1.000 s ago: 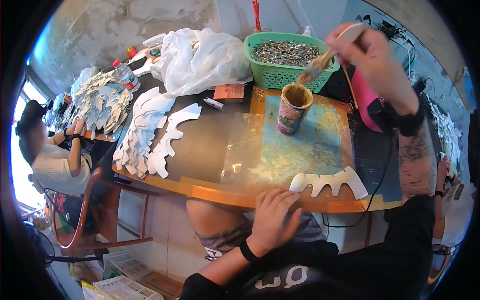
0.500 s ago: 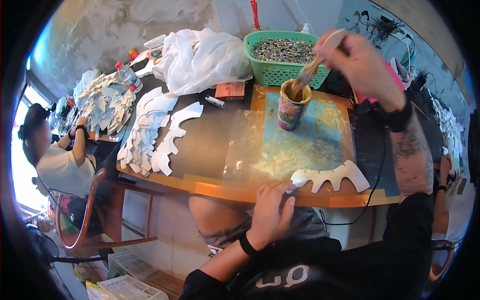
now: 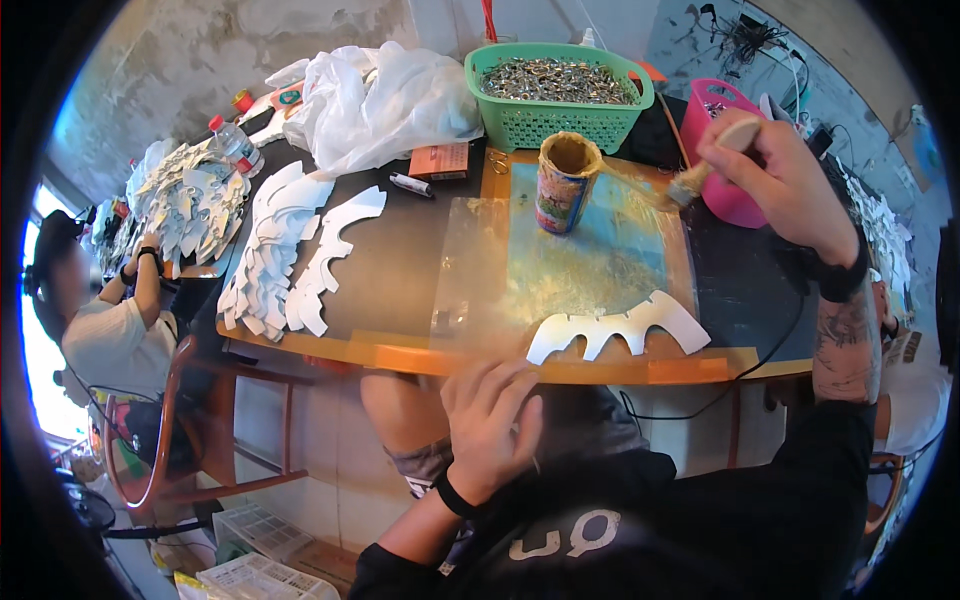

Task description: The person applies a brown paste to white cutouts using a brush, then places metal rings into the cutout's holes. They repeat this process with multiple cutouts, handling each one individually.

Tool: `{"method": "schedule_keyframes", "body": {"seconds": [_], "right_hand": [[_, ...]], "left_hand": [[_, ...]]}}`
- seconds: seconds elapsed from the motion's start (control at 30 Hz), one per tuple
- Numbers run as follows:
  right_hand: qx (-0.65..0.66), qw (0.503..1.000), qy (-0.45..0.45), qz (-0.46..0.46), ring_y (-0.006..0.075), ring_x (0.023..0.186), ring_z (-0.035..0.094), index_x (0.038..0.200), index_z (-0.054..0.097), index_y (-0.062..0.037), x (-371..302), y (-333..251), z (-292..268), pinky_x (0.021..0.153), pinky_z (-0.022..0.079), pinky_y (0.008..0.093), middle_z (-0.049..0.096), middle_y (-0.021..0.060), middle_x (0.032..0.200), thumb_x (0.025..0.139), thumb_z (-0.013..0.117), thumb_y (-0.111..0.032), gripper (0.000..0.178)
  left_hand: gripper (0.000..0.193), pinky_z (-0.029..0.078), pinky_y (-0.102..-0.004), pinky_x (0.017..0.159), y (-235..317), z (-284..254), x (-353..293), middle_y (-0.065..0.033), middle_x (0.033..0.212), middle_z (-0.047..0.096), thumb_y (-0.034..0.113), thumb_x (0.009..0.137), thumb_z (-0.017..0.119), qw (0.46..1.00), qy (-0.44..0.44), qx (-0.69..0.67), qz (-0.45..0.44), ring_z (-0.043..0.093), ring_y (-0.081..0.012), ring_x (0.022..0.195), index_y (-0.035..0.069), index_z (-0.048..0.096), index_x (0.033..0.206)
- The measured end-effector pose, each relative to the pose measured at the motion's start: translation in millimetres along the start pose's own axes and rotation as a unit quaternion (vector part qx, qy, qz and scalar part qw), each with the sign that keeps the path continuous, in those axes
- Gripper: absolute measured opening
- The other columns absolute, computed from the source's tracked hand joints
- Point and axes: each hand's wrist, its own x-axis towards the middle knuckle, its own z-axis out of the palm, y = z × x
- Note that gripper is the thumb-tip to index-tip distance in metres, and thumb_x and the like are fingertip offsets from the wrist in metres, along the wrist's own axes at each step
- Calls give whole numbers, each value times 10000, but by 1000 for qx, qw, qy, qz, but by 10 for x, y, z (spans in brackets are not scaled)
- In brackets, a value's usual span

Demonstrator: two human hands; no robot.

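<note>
My right hand (image 3: 785, 185) grips a wide brush with a wooden handle (image 3: 738, 138), held up right of the can. Its bristles (image 3: 684, 190) point down and left, and a yellowish strand stretches between them and the can's rim. The glue-crusted can (image 3: 566, 190) stands upright on a stained clear sheet (image 3: 570, 275). At the table's front edge lies a white scalloped piece (image 3: 622, 326) with arched cut-outs. Just off that edge, left of the piece, my left hand (image 3: 490, 425) is open, fingers apart, holding nothing.
Stacked white scalloped pieces (image 3: 265, 255) lie to the left, near a white plastic bag (image 3: 375, 110). A green basket (image 3: 555, 120) of small metal parts and a pink bin (image 3: 728, 195) stand behind. A co-worker (image 3: 120, 320) sits far left; a black cable (image 3: 760, 360) crosses the right edge.
The brush has come out of the can and moved right with my right hand. My left hand has drawn back from the white piece. The whole view has shifted slightly.
</note>
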Motion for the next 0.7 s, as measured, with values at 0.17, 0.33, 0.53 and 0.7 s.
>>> {"method": "schedule_keyframes", "body": {"seconds": [0.17,0.33,0.53,0.7], "right_hand": [[-41,996,76,14,73,754,518,990,649,-8,-665,63,-335,706,430,230,628,16,952,1045,653,-154,155],[-77,958,276,27,80,802,566,1165,697,7,-1311,18,-526,736,448,224,681,52,1117,1076,627,-170,210],[34,829,558,-27,169,969,680,1330,639,23,-1543,-16,-218,777,494,281,728,142,1087,1111,571,-207,325],[94,905,404,-99,143,898,657,1310,612,42,-1009,-17,296,667,451,234,729,151,1032,1108,563,-179,303]], "left_hand": [[374,415,-510,1096,223,88,-91,-169,1360,637,191,833,766,995,-42,38,82,586,-376,1275,32,707,1166],[571,356,-541,1199,228,297,-132,-181,1580,486,355,893,746,985,-100,81,115,439,-374,1468,1,656,1332],[686,320,-551,1222,183,361,-55,-178,1608,456,427,905,725,983,-108,87,123,403,-378,1493,8,578,1428],[707,280,-565,1236,123,396,-53,-184,1619,445,456,928,690,981,-135,86,107,392,-379,1504,12,557,1461]]}}
